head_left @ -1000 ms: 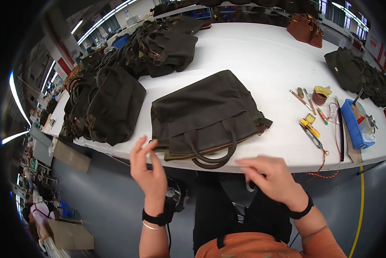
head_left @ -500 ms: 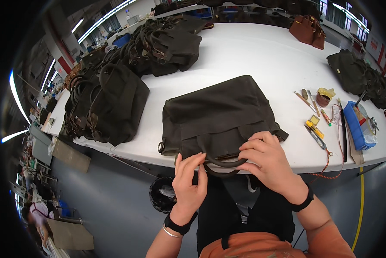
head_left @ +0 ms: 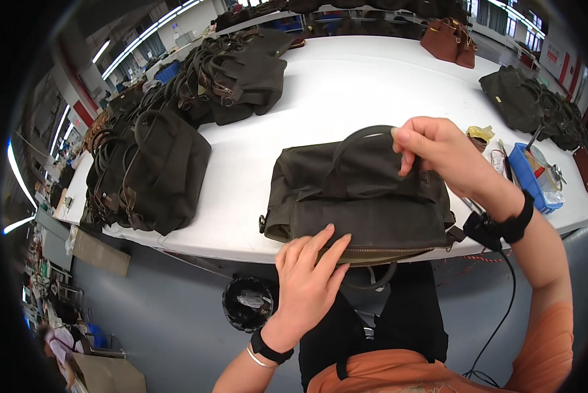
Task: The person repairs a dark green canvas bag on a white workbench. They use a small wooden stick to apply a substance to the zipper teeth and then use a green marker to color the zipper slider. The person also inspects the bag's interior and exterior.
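A dark olive handbag [head_left: 379, 219] lies on its side at the near edge of the white table, its zipped mouth toward me. My right hand [head_left: 445, 154] pinches the bag's upper rolled handle [head_left: 356, 139] and holds it raised in an arch above the bag. With fingers stretched out, my left hand [head_left: 309, 272] rests on the bag's near side, close to the brass-toned zipper [head_left: 409, 251]. The second handle [head_left: 378, 283] hangs below the table edge. Part of the bag's right end lies behind my right arm.
Several similar dark bags crowd the table's left side [head_left: 153, 170], with more at the far right [head_left: 530, 105]. Brown bags [head_left: 448, 42] stand at the back. A blue tool tray [head_left: 530, 180] sits right; a black-lined bin [head_left: 248, 304] stands below. A black cable [head_left: 504, 314] hangs near my right arm.
My right hand has lifted one handle up and away from me. The zipper side now shows more, and my left hand has moved right and flattened onto the bag.
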A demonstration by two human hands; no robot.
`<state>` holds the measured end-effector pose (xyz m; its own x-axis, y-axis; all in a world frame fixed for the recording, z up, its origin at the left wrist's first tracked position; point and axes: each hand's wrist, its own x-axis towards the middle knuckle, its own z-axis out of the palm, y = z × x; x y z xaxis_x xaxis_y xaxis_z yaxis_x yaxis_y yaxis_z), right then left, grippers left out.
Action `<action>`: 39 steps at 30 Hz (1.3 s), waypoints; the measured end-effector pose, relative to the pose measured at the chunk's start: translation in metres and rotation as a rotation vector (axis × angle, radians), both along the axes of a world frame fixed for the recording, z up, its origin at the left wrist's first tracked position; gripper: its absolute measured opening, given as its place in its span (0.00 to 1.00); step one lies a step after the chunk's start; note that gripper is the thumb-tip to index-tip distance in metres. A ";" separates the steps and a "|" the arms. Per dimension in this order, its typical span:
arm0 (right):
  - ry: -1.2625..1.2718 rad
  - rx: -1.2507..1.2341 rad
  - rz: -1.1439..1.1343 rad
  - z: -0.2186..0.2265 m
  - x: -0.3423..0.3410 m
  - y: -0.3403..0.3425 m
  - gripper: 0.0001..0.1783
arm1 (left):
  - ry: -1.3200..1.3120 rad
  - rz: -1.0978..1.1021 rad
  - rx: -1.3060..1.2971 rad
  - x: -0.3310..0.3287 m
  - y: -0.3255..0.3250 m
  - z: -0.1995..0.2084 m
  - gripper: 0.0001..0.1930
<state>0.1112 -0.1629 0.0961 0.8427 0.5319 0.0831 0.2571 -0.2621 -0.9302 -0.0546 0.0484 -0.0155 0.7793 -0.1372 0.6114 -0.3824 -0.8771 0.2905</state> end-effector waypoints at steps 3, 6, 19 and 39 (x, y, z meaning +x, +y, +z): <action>0.087 0.020 -0.019 0.002 0.011 0.003 0.20 | 0.027 -0.027 0.080 0.015 -0.005 0.014 0.28; 0.094 0.022 0.032 -0.005 0.019 0.005 0.19 | 0.072 -0.067 0.113 0.032 -0.003 0.020 0.31; -0.034 -0.289 0.223 -0.056 0.008 -0.010 0.13 | 0.186 -0.143 0.149 0.043 0.002 0.014 0.26; -0.135 0.326 -0.036 -0.013 0.063 0.025 0.06 | 0.056 -0.221 0.214 0.031 -0.004 0.022 0.20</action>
<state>0.1739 -0.1375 0.0832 0.8306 0.4288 0.3553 0.3790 0.0322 -0.9249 -0.0231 0.0441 0.0068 0.7481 -0.4275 0.5075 -0.5589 -0.8183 0.1345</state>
